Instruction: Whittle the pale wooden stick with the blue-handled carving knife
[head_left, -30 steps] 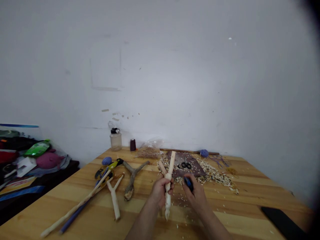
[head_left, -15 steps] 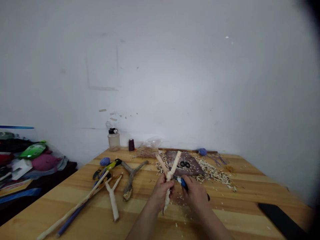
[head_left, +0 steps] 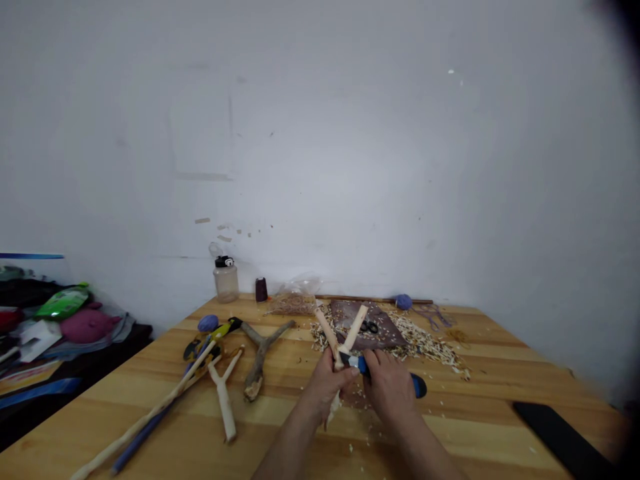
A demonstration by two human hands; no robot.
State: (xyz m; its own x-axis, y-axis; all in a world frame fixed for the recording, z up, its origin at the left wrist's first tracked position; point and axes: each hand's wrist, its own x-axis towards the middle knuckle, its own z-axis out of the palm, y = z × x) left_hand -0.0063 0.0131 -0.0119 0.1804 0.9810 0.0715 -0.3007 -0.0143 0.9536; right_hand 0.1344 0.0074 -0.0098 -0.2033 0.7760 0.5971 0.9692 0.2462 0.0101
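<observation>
My left hand (head_left: pixel 325 385) is closed round the lower part of a peeled, Y-shaped branch (head_left: pixel 356 328), whose two prongs point up and away. My right hand (head_left: pixel 391 385) grips a knife with a blue and black handle (head_left: pixel 419 385). The knife's blade lies against the branch near the fork, and my left thumb reaches toward it. Wood shavings (head_left: pixel 433 347) are scattered behind my hands, partly over a dark brown sheet (head_left: pixel 345 313) with black-handled scissors (head_left: pixel 370 327) on it.
Left of my hands lie a pale forked stick (head_left: pixel 225 407), a bark-covered forked branch (head_left: pixel 257 363) and long sticks (head_left: pixel 150 417). A bottle (head_left: pixel 227 283), a thread spool (head_left: pixel 261 290) and purple yarn (head_left: pixel 403 302) stand near the wall. A black flat object (head_left: pixel 560 437) lies right.
The knife has turned so that more of its handle's end shows at the right. The branch's prongs have shifted slightly right, and my left thumb has moved toward the blade.
</observation>
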